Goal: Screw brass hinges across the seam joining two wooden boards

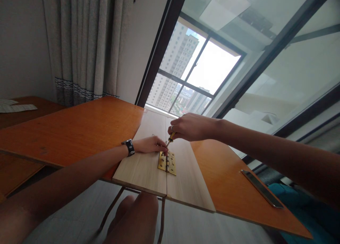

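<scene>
My right hand [189, 126] is closed round the yellow handle of a screwdriver [172, 135], which tilts down toward a brass hinge [173, 163]. The hinge lies opened flat across the seam between two pale wooden boards, the left board [145, 171] and the right board [192, 182]. Screw holes show in both leaves. My left hand [152, 145] rests on the left board, its thumb and fingertips pinched together by the screwdriver's tip at the hinge's far end. Whatever sits between those fingertips is too small to make out.
Beneath the boards is an orange wooden table [106, 118]. On its right part lies a dark flat bar-shaped object [261, 188]. Papers [18, 108] lie at the far left. A grey curtain [87, 42] and a large glass window [202, 70] stand behind. My knees are below the front edge.
</scene>
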`<state>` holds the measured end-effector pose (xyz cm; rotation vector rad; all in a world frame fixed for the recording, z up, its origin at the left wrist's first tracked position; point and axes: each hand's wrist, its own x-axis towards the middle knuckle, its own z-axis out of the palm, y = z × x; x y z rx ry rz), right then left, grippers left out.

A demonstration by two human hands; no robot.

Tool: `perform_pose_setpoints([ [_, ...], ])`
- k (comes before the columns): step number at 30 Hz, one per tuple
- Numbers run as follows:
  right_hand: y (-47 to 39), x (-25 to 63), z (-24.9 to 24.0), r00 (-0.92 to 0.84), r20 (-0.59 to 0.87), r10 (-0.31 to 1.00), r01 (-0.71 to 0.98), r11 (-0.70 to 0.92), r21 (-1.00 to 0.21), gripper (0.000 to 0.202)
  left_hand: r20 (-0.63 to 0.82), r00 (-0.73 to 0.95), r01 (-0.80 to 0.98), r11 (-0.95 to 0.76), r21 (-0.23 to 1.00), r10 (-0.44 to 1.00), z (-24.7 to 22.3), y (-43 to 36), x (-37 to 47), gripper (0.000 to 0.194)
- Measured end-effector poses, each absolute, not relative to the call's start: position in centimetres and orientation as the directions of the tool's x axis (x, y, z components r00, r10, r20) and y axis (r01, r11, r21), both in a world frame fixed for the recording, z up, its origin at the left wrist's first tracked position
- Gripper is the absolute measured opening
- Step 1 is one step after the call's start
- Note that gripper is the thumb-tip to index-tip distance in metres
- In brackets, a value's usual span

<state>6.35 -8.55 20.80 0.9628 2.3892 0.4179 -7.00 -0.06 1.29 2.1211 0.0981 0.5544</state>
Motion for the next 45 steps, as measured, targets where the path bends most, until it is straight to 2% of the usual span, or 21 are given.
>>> perform_pose_setpoints([
  [3,-8.2,5.9,20.6,-0.421,-0.331,0.844,0.711,0.534,0.457,0.036,0.33,0.893,-0.117,-0.551,0.826,0.305,1.3,-0.1,-6.9,0.036],
  [5,-8.1,5.4,20.6,-0.374,-0.319,0.871,0.716,0.49,0.498,0.044,0.33,0.891,-0.112,-0.552,0.826,0.312,1.3,-0.1,-6.9,0.038],
  [6,-8.2,5.2,20.6,-0.41,-0.325,0.852,0.682,0.523,0.511,0.043,0.333,0.891,-0.113,-0.559,0.821,0.308,1.3,-0.1,-7.0,0.04],
  [8,-8.4,5.2,20.4,-0.555,-0.354,0.753,0.533,0.648,0.544,0.035,0.336,0.896,-0.115,-0.58,0.807,0.291,1.4,0.0,-7.1,0.042],
  [10,-8.6,5.8,20.2,-0.696,-0.409,0.59,0.303,0.758,0.577,0.031,0.334,0.9,-0.109,-0.596,0.795,0.28,1.5,0.2,-7.2,0.043],
  [12,-8.6,6.5,20.0,-0.755,-0.452,0.476,0.135,0.787,0.603,0.029,0.326,0.904,-0.097,-0.609,0.787,0.278,1.6,0.2,-7.3,0.043],
  [13,-8.6,6.7,19.9,-0.756,-0.461,0.464,0.106,0.782,0.614,0.029,0.322,0.905,-0.092,-0.614,0.784,0.276,1.6,0.2,-7.3,0.042],
  [15,-8.5,6.9,20.0,-0.702,-0.461,0.543,0.167,0.754,0.635,0.029,0.32,0.908,-0.097,-0.61,0.786,0.269,1.7,0.1,-7.3,0.039],
  [18,-8.5,6.2,20.5,-0.493,-0.464,0.736,0.416,0.668,0.617,0.032,0.317,0.91,-0.111,-0.579,0.807,0.267,1.7,-0.1,-7.1,0.029],
  [20,-8.4,5.4,20.9,-0.391,-0.471,0.791,0.533,0.612,0.585,0.035,0.31,0.91,-0.104,-0.571,0.814,0.276,1.7,-0.1,-7.0,0.025],
  [23,-8.3,5.0,21.0,-0.461,-0.451,0.764,0.564,0.645,0.516,0.03,0.326,0.904,-0.112,-0.585,0.803,0.275,1.6,-0.1,-6.9,0.025],
  [26,-7.9,6.0,20.6,-0.634,-0.418,0.651,0.56,0.759,0.334,0.034,0.356,0.906,-0.159,-0.594,0.788,0.23,1.5,0.0,-6.9,0.028],
  [28,-7.6,7.2,20.4,-0.667,-0.384,0.639,0.583,0.768,0.264,0.027,0.364,0.907,-0.175,-0.598,0.782,0.211,1.5,0.1,-6.9,0.029],
  [32,-7.1,8.6,20.3,-0.613,-0.375,0.695,0.651,0.714,0.259,0.022,0.349,0.908,-0.142,-0.61,0.78,0.234,1.4,0.1,-6.7,0.025],
  [35,-6.9,8.0,20.6,-0.453,-0.43,0.781,0.783,0.579,0.227,0.023,0.34,0.902,-0.122,-0.599,0.791,0.266,1.3,0.0,-6.7,0.025],
  [38,-6.9,6.7,20.7,-0.336,-0.457,0.824,0.811,0.499,0.303,0.026,0.349,0.899,-0.13,-0.599,0.79,0.266,1.2,0.0,-6.7,0.028],
  [41,-7.2,6.2,20.5,-0.459,-0.374,0.806,0.752,0.577,0.319,0.029,0.375,0.896,-0.162,-0.613,0.774,0.237,1.2,0.1,-6.7,0.034],
  [43,-7.4,6.5,20.3,-0.588,-0.332,0.737,0.687,0.672,0.275,0.037,0.382,0.896,-0.175,-0.612,0.771,0.225,1.2,0.2,-6.8,0.034],
  [45,-7.6,7.3,20.2,-0.654,-0.343,0.675,0.635,0.736,0.236,0.035,0.375,0.899,-0.169,-0.61,0.774,0.226,1.2,0.3,-6.8,0.034],
])
